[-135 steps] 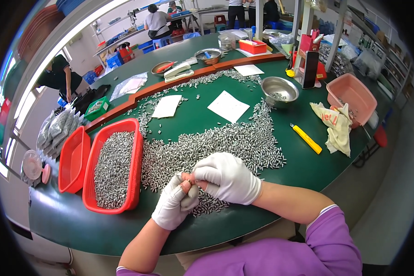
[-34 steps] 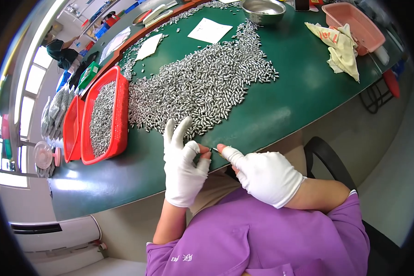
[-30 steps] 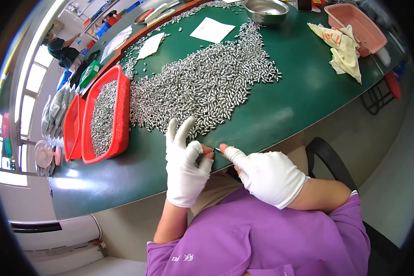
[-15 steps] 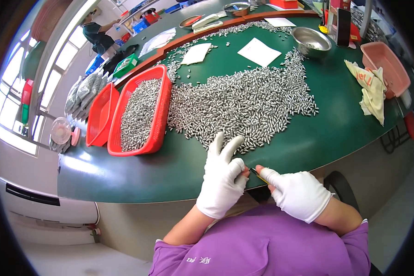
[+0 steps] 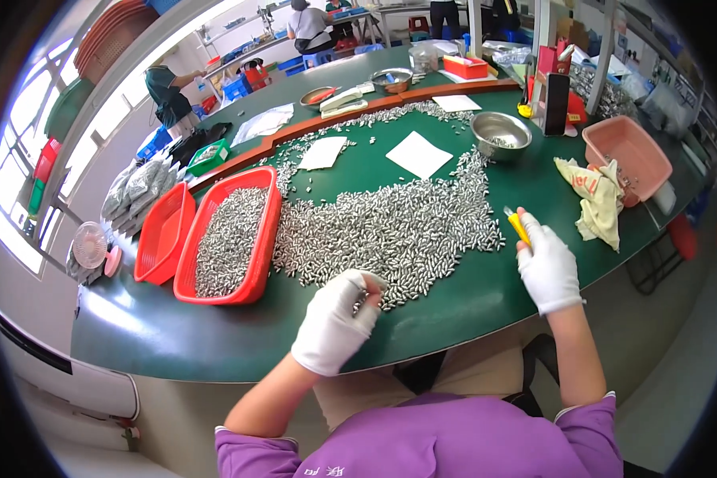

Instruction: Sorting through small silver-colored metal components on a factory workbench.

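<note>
A broad heap of small silvery metal parts (image 5: 390,231) lies spread over the green table. At the heap's near edge, my left hand (image 5: 334,320), in a white glove with bare fingertips, is curled round a few of these metal parts (image 5: 361,302). My right hand (image 5: 548,267), gloved the same way, is raised right of the heap. It grips a slim yellow-handled tool (image 5: 519,228) with a short pale tip pointing away from me; whether the tip is a blade I cannot tell.
Left of the heap stands a red basket (image 5: 269,231) full of the same parts, beside another red basket (image 5: 167,231). White paper squares (image 5: 419,155) and a steel bowl (image 5: 500,135) lie beyond. A cloth (image 5: 593,199) and pink tub (image 5: 625,151) are at right.
My hands were close together at the table edge and have moved apart. The left is now down at the heap, its fingers curled; the right has gone right and forward with the tool.
</note>
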Tool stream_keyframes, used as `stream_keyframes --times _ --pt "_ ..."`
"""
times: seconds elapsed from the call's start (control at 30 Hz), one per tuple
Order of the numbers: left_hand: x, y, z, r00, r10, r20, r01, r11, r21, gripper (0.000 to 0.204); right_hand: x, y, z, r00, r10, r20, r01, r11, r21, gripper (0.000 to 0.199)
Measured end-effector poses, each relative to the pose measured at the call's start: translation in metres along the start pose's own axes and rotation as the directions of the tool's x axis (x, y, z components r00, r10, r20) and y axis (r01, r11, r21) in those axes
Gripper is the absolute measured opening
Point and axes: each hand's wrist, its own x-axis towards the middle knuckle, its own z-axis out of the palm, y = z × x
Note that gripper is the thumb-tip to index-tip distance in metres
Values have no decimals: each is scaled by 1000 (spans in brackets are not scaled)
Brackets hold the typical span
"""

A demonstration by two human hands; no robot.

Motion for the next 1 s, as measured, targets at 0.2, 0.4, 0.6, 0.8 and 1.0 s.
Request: stream_keyframes --times 0.2,0.4,0.6,0.8,1.0 --pt "43 -14 -14 868 -441 226 496 753 -433 13 40 38 19 997 53 63 -31 953 -300 41" --pt "51 -34 -14 876 -371 307 471 527 -707 23 62 -39 14 905 -414 -94 420 907 43 29" --pt "39 -64 -16 885 -399 242 394 362 -844 16 75 -109 46 712 -639 290 571 768 289 24" --pt "37 -70 -15 884 -440 159 323 328 -888 14 79 -123 76 732 -628 264 543 772 330 13" --pt "35 -77 -12 877 -420 233 354 236 -905 13 72 -117 77 727 -687 13 624 668 406 12"
